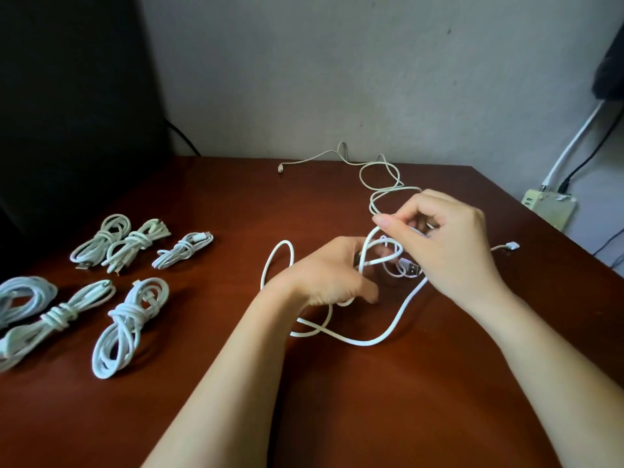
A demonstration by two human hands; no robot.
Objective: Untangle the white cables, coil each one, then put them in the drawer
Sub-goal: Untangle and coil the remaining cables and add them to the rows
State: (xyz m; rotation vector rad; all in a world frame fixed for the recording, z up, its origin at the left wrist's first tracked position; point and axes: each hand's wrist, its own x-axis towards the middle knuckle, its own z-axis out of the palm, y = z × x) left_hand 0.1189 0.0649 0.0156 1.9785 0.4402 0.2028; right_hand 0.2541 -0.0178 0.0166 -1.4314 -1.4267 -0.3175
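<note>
While L hand (329,271) grips cable (398,319), R hand (445,241) pinches.

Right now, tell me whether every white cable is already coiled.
No, the left hand and right hand hold a loose tangled cable.

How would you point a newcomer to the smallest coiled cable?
On the table's left side lie six coiled cables in two rows. The smallest cable ends the far row on the right. It is shorter and thinner than its neighbours.
</note>
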